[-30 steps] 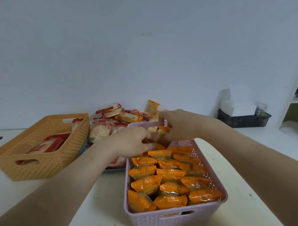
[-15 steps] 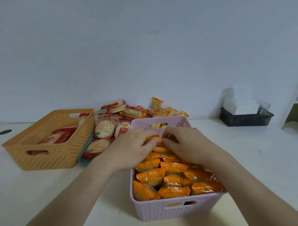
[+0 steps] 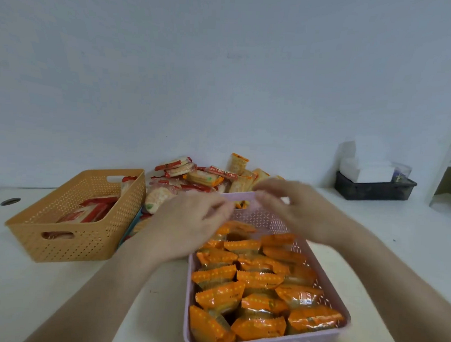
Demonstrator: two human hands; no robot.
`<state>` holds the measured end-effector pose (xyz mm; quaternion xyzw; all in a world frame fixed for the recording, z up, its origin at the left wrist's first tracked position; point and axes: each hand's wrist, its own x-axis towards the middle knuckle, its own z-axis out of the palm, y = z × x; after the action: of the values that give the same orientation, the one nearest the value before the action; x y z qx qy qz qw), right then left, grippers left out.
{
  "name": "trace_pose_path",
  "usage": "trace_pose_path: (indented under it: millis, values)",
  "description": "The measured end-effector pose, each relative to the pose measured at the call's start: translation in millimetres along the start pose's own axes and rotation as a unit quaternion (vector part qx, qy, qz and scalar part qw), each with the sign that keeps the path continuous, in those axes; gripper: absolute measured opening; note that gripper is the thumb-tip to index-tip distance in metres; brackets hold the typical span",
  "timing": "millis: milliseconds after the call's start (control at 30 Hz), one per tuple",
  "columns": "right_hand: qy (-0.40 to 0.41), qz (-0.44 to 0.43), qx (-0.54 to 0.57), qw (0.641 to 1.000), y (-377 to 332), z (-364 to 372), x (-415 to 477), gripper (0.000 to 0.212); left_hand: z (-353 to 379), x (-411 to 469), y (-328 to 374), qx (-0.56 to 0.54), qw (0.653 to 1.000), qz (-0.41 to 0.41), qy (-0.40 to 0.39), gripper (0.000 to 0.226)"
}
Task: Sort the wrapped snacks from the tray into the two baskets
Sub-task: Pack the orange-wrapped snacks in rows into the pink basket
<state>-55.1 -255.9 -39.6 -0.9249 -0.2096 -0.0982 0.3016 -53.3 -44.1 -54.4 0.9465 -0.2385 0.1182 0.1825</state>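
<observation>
The sorting looks to me well past halfway but not finished. The lilac perforated plastic basket (image 3: 265, 220), at the near edge of the white counter (image 3: 46, 292), is packed almost full with rows of orange crimped-foil wrapped snacks (image 3: 261, 278). The tan perforated plastic basket (image 3: 69, 241), towards the counter's left edge, holds only a few red-and-white wrapped snacks (image 3: 88, 211). Still to sort is a loose heap of mixed wrapped snacks (image 3: 206, 177) on the teal tray (image 3: 133, 226), at the counter's back edge between and behind the two baskets. It holds pale round ones with red bands and squarer ones with orange ends, lying every which way. My left grip (image 3: 191, 226) and my right grip (image 3: 295, 210) hover over the lilac basket's far end, both blurred. The right one's thumb and fingers stand apart with nothing between them. The left one's fingers curl away from me, and I cannot tell whether they hold anything.
</observation>
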Motion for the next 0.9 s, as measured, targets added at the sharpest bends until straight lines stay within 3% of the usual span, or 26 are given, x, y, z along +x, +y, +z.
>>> trace_pose_path:
  millis: [100,200,300,367,500,600,700,767,900]
  values:
    - [0.099,0.052,0.084,0.99,19.6,-28.3,25.1,0.022,-15.5,26.0,-12.6,-0.069,0.993,-0.047,0.085,0.027]
    - [0.09,0.124,0.099,0.983,55.8,-29.4,60.9,0.024,-17.5,71.0,-34.4,-0.047,0.993,-0.066,0.091,0.025]
    - [-0.015,0.152,0.004,0.988,89.8,-9.7,93.4,0.046,-6.1,120.2,-48.0,-0.022,0.998,-0.05,-0.007,0.031]
    - [-0.075,0.154,-0.093,0.981,106.4,8.2,110.5,0.068,7.5,152.7,-51.8,0.094,0.993,0.01,-0.077,0.038]
    - [-0.109,0.19,-0.189,0.957,135.3,37.8,135.8,0.1,37.5,202.2,-56.8,0.292,0.931,0.142,-0.165,0.091]
    - [-0.07,0.296,-0.06,0.951,153.1,43.7,152.0,0.114,54.8,227.1,-58.7,0.38,0.889,0.153,-0.205,0.116]
    - [0.029,0.325,0.145,0.934,170.8,52.2,164.5,0.097,70.8,241.5,-61.6,0.398,0.876,0.151,-0.225,0.124]
    - [0.054,0.311,0.196,0.928,177.7,62.0,170.3,0.091,79.3,250.2,-68.6,0.362,0.889,0.128,-0.248,0.131]
    - [0.069,0.19,0.152,0.967,168.7,77.7,173.2,0.093,86.0,254.2,-72.2,0.236,0.934,0.095,-0.25,0.137]
